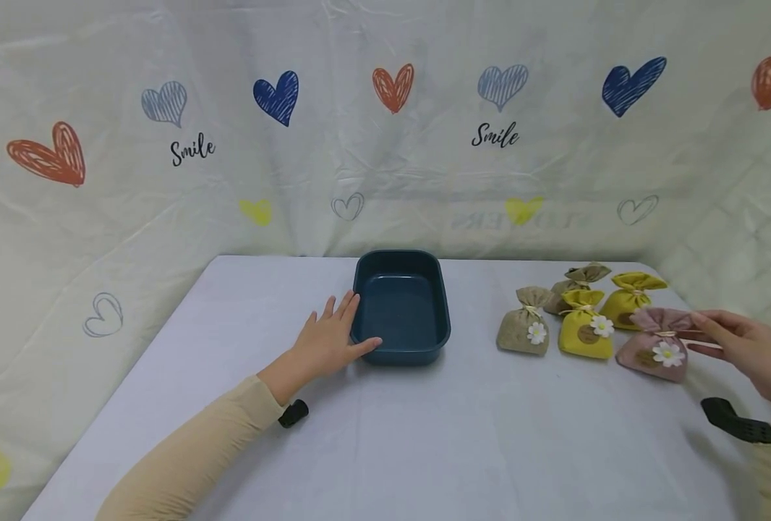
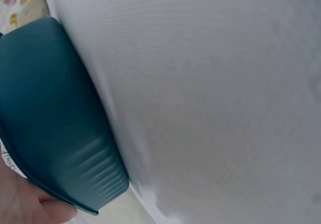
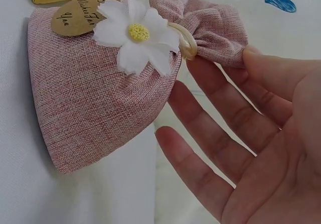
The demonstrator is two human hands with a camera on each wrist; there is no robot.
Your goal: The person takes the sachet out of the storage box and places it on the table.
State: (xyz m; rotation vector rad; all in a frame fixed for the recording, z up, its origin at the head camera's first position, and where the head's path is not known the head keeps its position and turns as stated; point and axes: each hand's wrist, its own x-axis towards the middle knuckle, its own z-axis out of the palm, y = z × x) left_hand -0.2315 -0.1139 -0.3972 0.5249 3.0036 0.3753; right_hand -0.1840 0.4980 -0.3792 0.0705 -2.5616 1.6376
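My left hand (image 1: 323, 344) lies with spread fingers at the left rim of a dark teal rectangular basin (image 1: 400, 311), its thumb over the near corner. In the left wrist view, part of that hand shows beside the rim of the basin (image 2: 55, 108). Far to the right, my right hand (image 1: 753, 347) pinches the gathered top of a pink drawstring pouch (image 1: 646, 354) between thumb and fingers. Up close, the pouch (image 3: 100, 93) has a white cloth flower (image 3: 138, 33) and a round brown tag (image 3: 77, 18); the other fingers extend beside it.
Left of the pink pouch stand a yellow pouch (image 1: 584, 344) and a beige pouch (image 1: 521, 333), each with a white flower. Another yellow pouch (image 1: 620, 307) and a brownish pouch (image 1: 560, 297) are behind them. A white sheet with printed hearts hangs behind the white table (image 1: 476, 434).
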